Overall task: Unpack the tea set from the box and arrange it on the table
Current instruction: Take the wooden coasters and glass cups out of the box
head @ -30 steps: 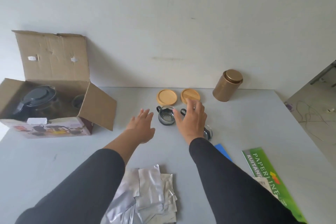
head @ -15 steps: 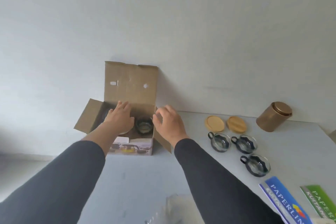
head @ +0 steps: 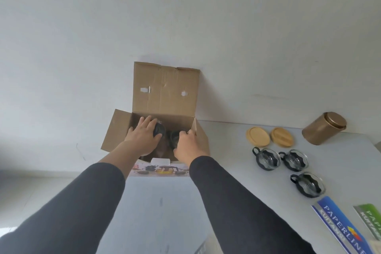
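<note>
1 head-worn view, looking forward and down, close above the open box (head: 165, 90), table (head: 226, 171) stretching right

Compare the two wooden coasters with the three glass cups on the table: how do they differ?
The coasters are flat, opaque, tan discs; the cups are clear glass in dark holders with handles. The coasters lie nearer the wall, the cups nearer the viewer. All sit unpacked beside the box.

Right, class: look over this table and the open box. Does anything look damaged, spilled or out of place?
Nothing is spilled or broken. The cardboard box has a creased, slightly torn back flap. The three glass cups stand upright beside two wooden lids. Only the gold tin appears to lean, perhaps from the wide lens.
</note>
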Demonstrator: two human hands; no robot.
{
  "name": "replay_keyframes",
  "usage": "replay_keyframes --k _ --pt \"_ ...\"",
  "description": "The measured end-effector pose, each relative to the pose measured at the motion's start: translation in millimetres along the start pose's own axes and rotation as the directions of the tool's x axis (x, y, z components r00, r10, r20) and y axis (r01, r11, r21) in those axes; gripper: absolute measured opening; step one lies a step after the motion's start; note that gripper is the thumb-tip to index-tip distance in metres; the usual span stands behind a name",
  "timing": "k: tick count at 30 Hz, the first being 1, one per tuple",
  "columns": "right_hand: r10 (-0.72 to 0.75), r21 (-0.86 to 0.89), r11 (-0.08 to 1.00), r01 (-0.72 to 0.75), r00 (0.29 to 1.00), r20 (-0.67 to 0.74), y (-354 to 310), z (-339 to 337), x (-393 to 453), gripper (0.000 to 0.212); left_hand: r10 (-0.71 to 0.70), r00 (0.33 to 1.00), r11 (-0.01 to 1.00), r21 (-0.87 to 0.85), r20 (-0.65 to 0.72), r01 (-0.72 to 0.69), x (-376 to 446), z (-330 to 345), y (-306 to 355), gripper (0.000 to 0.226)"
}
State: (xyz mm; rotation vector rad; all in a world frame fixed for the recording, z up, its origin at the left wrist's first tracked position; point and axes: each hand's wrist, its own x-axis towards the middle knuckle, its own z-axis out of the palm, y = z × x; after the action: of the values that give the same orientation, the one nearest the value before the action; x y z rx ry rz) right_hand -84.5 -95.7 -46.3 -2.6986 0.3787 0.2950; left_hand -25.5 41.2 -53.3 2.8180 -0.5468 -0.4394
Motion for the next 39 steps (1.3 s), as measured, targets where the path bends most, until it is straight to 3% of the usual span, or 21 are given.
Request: replay_keyframes --k 9,13,23,28,36,39 --pt "0.092 -0.035 0.995 -0.092 0.996 0.009 -2.1 22.0 41.1 0.065 0.049 0.999 0.977 0.209 0.018 -0.052 2.7 7.5 -7.7 0.059" --pt "0.112 -0.125 0.986 -0.109 0.994 0.016 -0.5 35.7 54.8 0.061 0.051 0.999 0.977 0.206 0.013 -0.053 3.8 8.6 -8.2 0.058" --pt "0.003 -0.307 0.95 -0.058 0.984 -0.178 -0.8 47.4 65.8 0.046 0.03 1.0 0.983 0.18 0.004 -0.03 3.7 11.5 -9.8 0.058" --pt "-0.155 -0.392 0.919 0.046 0.956 -0.251 -1.8 25.9 56.3 0.062 0.023 1.0 0.981 0.191 0.008 -0.024 3.7 12.5 -8.3 0.058" --pt "-0.167 0.029 0.98 0.195 0.901 -0.4 14.6 -22.0 18.9 0.077 0.022 0.998 0.985 0.168 0.054 -0.03 2.3 5.7 -5.8 0.059" --pt "-0.166 0.112 0.962 0.248 0.86 -0.483 40.0 -37.6 0.0 0.081 0.024 0.999 0.99 0.139 -0.027 -0.02 1.4 1.5 1.1 0.055"
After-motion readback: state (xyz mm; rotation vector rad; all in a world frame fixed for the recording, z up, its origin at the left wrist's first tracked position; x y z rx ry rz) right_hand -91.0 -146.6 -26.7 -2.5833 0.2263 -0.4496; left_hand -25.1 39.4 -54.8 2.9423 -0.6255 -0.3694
